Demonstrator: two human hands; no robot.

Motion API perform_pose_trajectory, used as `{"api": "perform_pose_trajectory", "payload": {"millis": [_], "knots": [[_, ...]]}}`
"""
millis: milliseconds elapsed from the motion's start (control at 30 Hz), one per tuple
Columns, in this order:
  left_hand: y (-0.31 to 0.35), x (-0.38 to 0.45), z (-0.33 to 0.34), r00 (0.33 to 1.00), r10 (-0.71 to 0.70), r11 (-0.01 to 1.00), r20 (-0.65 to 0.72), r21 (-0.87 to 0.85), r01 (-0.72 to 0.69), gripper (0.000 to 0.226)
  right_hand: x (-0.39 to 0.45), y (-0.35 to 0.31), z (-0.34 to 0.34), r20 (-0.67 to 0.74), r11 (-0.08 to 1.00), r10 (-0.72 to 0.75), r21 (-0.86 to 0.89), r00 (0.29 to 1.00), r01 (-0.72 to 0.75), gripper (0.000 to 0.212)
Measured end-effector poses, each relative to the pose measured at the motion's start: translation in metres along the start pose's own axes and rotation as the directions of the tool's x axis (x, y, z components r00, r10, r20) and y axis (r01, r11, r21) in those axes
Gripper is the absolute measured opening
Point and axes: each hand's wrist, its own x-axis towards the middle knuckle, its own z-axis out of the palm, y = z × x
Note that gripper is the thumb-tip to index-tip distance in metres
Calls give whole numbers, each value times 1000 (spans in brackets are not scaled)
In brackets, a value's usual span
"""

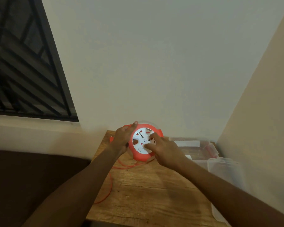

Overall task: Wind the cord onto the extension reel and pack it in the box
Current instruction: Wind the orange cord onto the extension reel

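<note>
Brown wooden table [143, 190] under everything, clear plastic box [195, 145] right of the reel, orange and white reel [142, 141] tipped up at the table's back, my left hand [122, 138] curled round its edge, my right hand [164, 150] with fingertips pressing its white face, loose orange cord [110, 182] trailing in front of the reel, small plug [111, 139] left of it.

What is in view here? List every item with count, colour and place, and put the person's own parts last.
extension reel: one, orange rim with white face, far end of the table, tilted up between both hands
cord: one, orange, loose across the table's left side
table: one, brown wood, centre
plastic boxes: at least two, clear, table's right side
window grille: one, black, upper left
left hand: one, grips the reel's rim
right hand: one, fingers on the white face
</note>
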Motion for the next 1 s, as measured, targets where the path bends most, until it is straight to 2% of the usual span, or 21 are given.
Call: {"api": "perform_pose_trajectory", "payload": {"millis": [100, 233, 300, 367, 500, 633, 1000], "knots": [[-4, -3, 2, 998, -35, 996, 49, 87, 31, 28, 13, 13, -4, 188, 956, -213, -161, 959, 244, 58], [-11, -1, -1, 986, -114, 983, 124, 160, 94, 39, 23, 10, -12, 331, 879, -304, -265, 894, 397, 67], [-13, -1, -2, 981, -112, 982, 160, 171, 84, 44, 26, 5, -9, 328, 880, -289, -279, 899, 384, 80], [-13, 0, -2, 982, -108, 980, 156, 182, 79, 37, 28, -2, -7, 333, 887, -263, -287, 906, 362, 88], [-12, 1, -2, 986, -111, 978, 126, 189, 86, 24, 29, -20, -9, 392, 891, -186, -320, 901, 323, 83], [-12, 1, -2, 983, -118, 979, 138, 183, 91, 27, 31, -26, -19, 369, 858, -115, -431, 922, 279, 71], [-14, 5, 1, 985, -143, 970, 96, 210, 121, 33, 28, -20, -15, 400, 915, -59, -345, 915, 210, 75]]}}
